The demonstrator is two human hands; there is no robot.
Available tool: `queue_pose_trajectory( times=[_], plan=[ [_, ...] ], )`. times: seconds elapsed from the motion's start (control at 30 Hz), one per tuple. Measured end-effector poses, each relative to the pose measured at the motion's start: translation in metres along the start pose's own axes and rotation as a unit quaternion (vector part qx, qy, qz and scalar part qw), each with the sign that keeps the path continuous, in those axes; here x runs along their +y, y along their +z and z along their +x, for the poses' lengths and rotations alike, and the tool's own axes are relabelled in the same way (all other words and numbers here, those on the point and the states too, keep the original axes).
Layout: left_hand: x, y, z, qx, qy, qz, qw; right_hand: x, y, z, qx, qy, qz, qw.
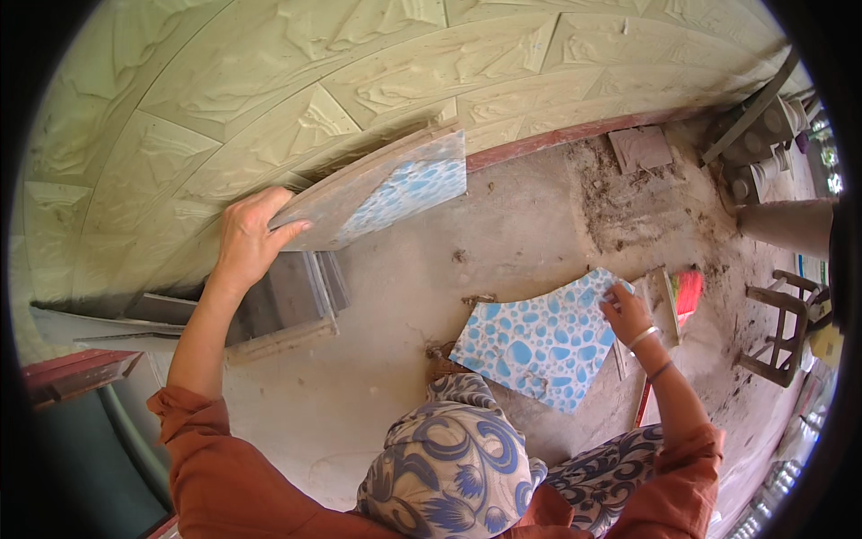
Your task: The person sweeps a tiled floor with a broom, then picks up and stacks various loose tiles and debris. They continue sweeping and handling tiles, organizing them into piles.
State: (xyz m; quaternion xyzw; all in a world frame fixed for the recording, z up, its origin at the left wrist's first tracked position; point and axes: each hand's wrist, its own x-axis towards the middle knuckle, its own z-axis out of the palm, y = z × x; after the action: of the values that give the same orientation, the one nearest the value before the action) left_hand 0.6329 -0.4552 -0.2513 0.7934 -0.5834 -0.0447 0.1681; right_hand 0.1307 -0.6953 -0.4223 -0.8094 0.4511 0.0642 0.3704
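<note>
My left hand (249,232) grips the near edge of a few flat boards or tiles leaning against the wall, thumb on the front face. The front leaning tile (316,226) is dusty and grey-brown, with a blue pebble-patterned area (414,185) at its far end. Before my right knee is a loose, irregularly cut tile piece (532,343) with blue pebble shapes on white and a curved upper edge. My right hand (626,313), wearing a bangle, pinches this piece at its upper right edge; the fingertips rest on its patterned face.
Dark tiles (276,296) lean near the wall at left. A red brush (687,296) lies beyond my right hand. Farther right are a small wooden stool (778,327) and a pillar (784,229). A square tile (640,148) lies near the stone-textured wall (377,67), amid dirt.
</note>
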Motion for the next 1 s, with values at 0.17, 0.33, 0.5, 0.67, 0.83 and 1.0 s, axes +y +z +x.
queue_pose_trajectory(
  times=[0.17, 0.33, 0.5, 0.67, 0.83, 1.0],
  plan=[
    [0.017, 0.000, -0.009, 0.129, 0.042, 0.174, 0.975, -0.020, -0.023, -0.056, -0.106, -0.163, -0.305, 0.932],
    [0.024, 0.032, -0.015, 0.204, 0.031, 0.226, 0.952, -0.038, 0.016, -0.086, -0.177, -0.427, -0.387, 0.798],
    [-0.012, 0.043, -0.026, 0.268, 0.057, 0.180, 0.945, -0.041, 0.034, -0.080, -0.230, -0.461, -0.408, 0.754],
    [0.029, 0.060, -0.038, 0.358, -0.009, 0.121, 0.926, 0.009, 0.003, -0.084, -0.010, -0.057, -0.041, 0.997],
    [0.113, 0.149, -0.051, 0.107, -0.061, -0.187, 0.975, 0.076, 0.023, -0.059, 0.005, 0.196, 0.047, 0.980],
    [0.179, 0.259, -0.027, -0.115, 0.027, -0.220, 0.968, 0.073, 0.032, -0.039, 0.028, 0.197, 0.109, 0.974]
  ],
)
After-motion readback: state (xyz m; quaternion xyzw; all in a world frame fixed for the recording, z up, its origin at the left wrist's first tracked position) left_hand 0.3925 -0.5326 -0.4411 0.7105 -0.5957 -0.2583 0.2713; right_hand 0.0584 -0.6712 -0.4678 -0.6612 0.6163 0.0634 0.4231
